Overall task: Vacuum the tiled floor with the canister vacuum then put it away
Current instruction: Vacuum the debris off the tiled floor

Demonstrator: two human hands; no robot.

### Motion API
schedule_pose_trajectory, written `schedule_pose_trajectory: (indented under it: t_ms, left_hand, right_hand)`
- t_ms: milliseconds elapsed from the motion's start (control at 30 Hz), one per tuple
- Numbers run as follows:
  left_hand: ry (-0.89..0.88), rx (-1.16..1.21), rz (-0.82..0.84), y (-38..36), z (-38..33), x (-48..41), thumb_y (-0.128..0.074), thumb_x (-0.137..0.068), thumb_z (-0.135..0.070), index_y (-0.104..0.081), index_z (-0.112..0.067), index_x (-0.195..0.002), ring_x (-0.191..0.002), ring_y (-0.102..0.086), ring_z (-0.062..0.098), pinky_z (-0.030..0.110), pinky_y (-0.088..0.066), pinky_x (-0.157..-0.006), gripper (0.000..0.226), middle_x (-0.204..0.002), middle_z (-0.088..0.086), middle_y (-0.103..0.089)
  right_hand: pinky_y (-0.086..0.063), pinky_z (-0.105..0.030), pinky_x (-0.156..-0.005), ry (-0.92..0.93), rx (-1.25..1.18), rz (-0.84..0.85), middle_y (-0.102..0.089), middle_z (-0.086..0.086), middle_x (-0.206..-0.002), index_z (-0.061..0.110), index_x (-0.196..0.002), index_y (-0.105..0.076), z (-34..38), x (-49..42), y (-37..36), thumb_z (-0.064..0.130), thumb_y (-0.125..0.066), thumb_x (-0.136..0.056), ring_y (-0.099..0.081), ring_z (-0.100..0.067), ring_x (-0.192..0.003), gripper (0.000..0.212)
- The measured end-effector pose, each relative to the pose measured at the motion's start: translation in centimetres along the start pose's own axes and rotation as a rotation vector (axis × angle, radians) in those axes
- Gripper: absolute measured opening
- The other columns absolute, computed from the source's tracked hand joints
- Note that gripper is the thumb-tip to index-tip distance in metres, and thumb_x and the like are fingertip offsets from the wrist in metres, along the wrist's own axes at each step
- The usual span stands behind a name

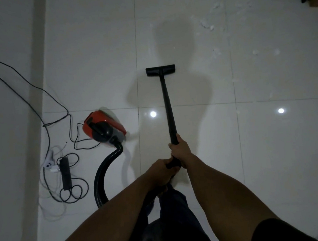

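Both hands are gripping the wand [168, 107]: right hand [179, 147] is clasping it higher up, left hand [161, 168] is wrapping the handle end. Nozzle [160, 70] is sitting flat on the tiles [273, 148], short of white debris [213, 23] ahead-right. Red canister [104, 126] is sitting left, hose [105, 172] curving back, cords [70, 179] beside it.

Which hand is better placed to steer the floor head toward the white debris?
Right. The right hand has its grip farther down the wand, nearer the floor head, and the debris lies to that side. The left hand holds the rear end.
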State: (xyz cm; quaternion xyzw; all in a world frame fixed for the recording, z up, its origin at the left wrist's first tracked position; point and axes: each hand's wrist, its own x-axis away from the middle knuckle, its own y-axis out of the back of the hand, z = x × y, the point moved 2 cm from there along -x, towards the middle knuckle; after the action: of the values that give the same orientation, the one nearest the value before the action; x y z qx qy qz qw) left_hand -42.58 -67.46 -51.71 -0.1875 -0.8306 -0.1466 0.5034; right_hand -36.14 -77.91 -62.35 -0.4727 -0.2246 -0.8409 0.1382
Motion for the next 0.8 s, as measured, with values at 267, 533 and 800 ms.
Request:
schedule_pose_trajectory:
  t_ms: [267, 533, 800]
  left_hand:
    - [-0.039, -0.066, -0.098, 5.2, -3.5, -5.0, -0.049, -0.079, -0.081, -0.06, -0.006, -0.125, -0.116, -0.053, 0.056, 0.06, -0.045, -0.104, 0.089, -0.128, 0.044, -0.048]
    - [-0.062, 0.023, -0.042, 13.7, -11.1, -7.5, -0.052, -0.102, -0.039, -0.066, -0.016, -0.11, -0.083, -0.064, 0.023, 0.026, -0.054, -0.071, 0.028, -0.105, 0.018, -0.067]
    - [-0.132, -0.005, -0.079, 23.0, -16.8, -10.0, -0.05, -0.104, -0.033, -0.06, -0.014, -0.131, -0.047, -0.053, 0.005, 0.018, -0.047, -0.051, 0.034, -0.077, 0.003, -0.063]
  right_hand:
    - [-0.051, -0.044, -0.099, 0.039, 0.128, -0.019, -0.054, -0.013, -0.14, 0.03, -0.16, -0.016, 7.7, -4.4, 1.5, 0.027, -0.052, -0.1, -0.059, -0.031, -0.115, 0.07]
    - [-0.042, -0.027, -0.082, 0.024, 0.132, -0.066, -0.049, -0.014, -0.145, 0.028, -0.16, -0.014, 17.4, -10.0, 2.9, 0.022, -0.048, -0.103, -0.056, -0.029, -0.12, 0.067]
    - [-0.049, -0.041, -0.101, 0.049, 0.164, -0.061, -0.05, -0.014, -0.144, 0.024, -0.16, -0.014, 27.0, -15.5, 2.3, 0.026, -0.05, -0.101, -0.055, -0.032, -0.121, 0.07]
